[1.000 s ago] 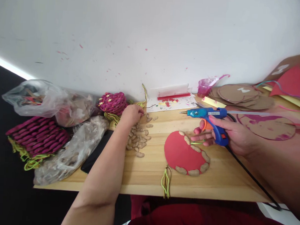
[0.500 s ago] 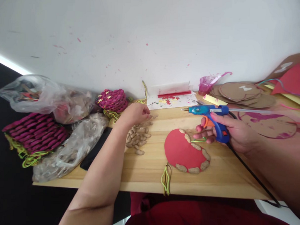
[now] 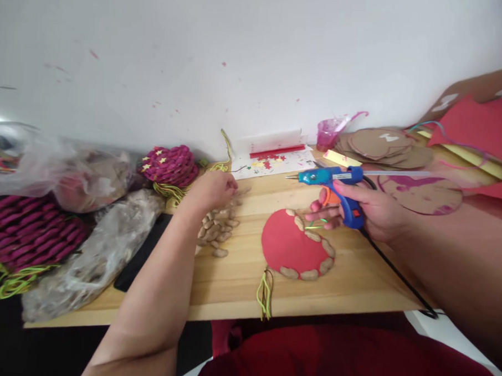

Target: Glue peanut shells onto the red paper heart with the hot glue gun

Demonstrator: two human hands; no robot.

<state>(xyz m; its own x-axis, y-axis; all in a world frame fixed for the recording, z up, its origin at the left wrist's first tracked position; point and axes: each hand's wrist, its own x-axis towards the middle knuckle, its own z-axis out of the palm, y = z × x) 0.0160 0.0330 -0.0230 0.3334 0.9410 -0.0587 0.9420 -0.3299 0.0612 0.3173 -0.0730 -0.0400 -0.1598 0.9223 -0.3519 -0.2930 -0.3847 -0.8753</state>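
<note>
My right hand (image 3: 375,210) grips a blue hot glue gun (image 3: 350,200) with an orange trigger. Its nozzle points left, and a clear glue stick sticks out of the back. Below the gun lies a red paper disc (image 3: 288,239), with peanuts (image 3: 309,274) along its right and lower edge and a yellow-green tassel (image 3: 264,299) at its lower left. My left hand (image 3: 217,189) is at the far end of a loose pile of peanuts (image 3: 214,228), fingers curled and closed. Whatever they hold is hidden from me.
Plastic bags (image 3: 102,259) and finished purple peanut pieces (image 3: 28,231) crowd the left side. A paper sheet with star confetti (image 3: 272,161), a pink cup (image 3: 328,135) and stacked cardboard discs (image 3: 386,147) line the wall. The gun's black cord (image 3: 397,272) runs off the front edge.
The view has swung a little to the right, so everything sits further left. My left hand stays by the peanut pile, and my right hand keeps hold of the glue gun.
</note>
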